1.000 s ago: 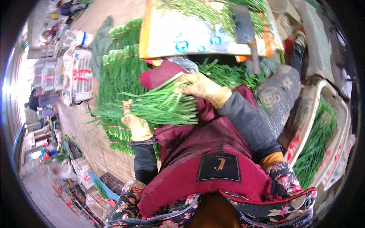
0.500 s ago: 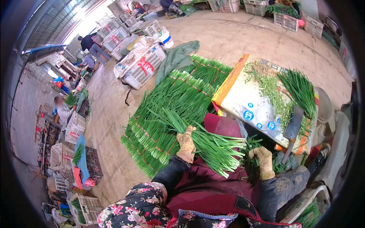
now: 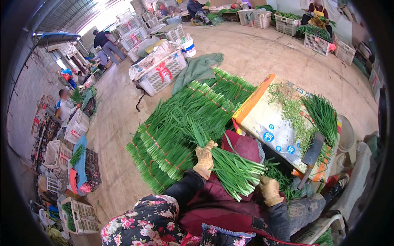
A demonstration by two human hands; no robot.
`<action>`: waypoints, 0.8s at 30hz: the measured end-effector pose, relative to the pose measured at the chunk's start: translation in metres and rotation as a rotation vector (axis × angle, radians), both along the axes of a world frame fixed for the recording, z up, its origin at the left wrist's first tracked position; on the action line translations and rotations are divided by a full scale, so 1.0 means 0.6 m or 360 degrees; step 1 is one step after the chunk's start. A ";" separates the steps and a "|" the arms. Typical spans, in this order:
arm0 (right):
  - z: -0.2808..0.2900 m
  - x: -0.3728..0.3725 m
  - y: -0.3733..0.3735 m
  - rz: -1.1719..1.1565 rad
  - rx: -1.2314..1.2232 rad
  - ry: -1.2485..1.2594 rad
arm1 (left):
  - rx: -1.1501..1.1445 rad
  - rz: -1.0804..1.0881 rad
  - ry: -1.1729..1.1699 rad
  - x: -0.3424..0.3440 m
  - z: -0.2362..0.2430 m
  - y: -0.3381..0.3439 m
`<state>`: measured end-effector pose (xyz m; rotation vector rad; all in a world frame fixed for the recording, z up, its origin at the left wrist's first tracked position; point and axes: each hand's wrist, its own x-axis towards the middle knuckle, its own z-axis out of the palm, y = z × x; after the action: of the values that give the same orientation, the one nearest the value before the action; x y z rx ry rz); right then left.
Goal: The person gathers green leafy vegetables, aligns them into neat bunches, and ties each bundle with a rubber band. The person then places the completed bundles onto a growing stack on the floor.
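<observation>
My left hand [image 3: 204,160], in a tan work glove, grips a loose bunch of green garlic chives [image 3: 236,170] across my lap, pale cut ends to the right. Beside those ends is my right hand [image 3: 271,191], gloved alike, its fingers curled in; whether a stalk is between them is hidden. In front of me lies a broad stack of tied chive bundles [image 3: 176,131], bound with red-and-white bands. On the right, a board covered with a printed sack [image 3: 262,110] carries a smaller bunch of chives [image 3: 322,117], a broad-bladed knife [image 3: 314,149] and pale trimmings [image 3: 293,104].
Loose green leaves [image 3: 283,176] lie below the board. A white plastic crate [image 3: 162,74] with a green cloth [image 3: 197,74] stands beyond the stack. More crates [image 3: 84,164] line the left. Several people [image 3: 107,45] work farther off. A white basket [image 3: 324,229] is at lower right.
My right hand has moved left and down to the cut ends of the chives. My left hand still grips the bunch, slightly lower. The view has shifted, showing more at the far end.
</observation>
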<state>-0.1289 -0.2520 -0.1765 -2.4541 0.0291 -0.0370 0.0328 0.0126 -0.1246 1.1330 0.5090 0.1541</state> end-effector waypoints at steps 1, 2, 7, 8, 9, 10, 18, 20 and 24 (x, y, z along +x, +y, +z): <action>-0.025 -0.012 -0.032 -0.0027 -0.0404 0.0121 | 0.0011 -0.0013 -0.0044 0.005 -0.009 -0.006; -0.017 -0.031 -0.050 -0.0214 -0.0311 0.0175 | -0.0071 -0.0026 -0.0066 0.001 -0.008 -0.002; 0.159 -0.045 -0.123 -0.0437 0.1164 0.0130 | -0.0037 -0.0278 -0.0299 0.006 -0.022 0.028; 0.230 -0.045 -0.112 -0.0577 0.1402 0.0136 | -0.0022 -0.0292 -0.0188 0.000 -0.018 0.029; 0.248 -0.056 -0.126 -0.0596 0.1365 -0.0063 | -0.0034 -0.0328 -0.0094 -0.007 0.003 0.017; 0.271 -0.069 -0.145 -0.0401 0.1326 -0.0255 | -0.0107 -0.0392 -0.0123 -0.014 0.014 0.015; 0.163 -0.062 -0.103 -0.0208 0.0182 0.0195 | -0.0307 -0.0553 -0.0178 -0.029 0.065 -0.005; 0.127 -0.048 -0.093 -0.0118 0.0207 -0.0024 | -0.0246 -0.0623 -0.0195 -0.036 0.073 -0.010; 0.209 0.012 -0.013 0.0298 0.0390 -0.0513 | -0.0329 -0.0620 -0.0272 -0.030 0.077 0.000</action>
<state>-0.1215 -0.2600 -0.0513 -2.1694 -0.3182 -0.3262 0.0150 0.0127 -0.0783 0.9858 0.1420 -0.1371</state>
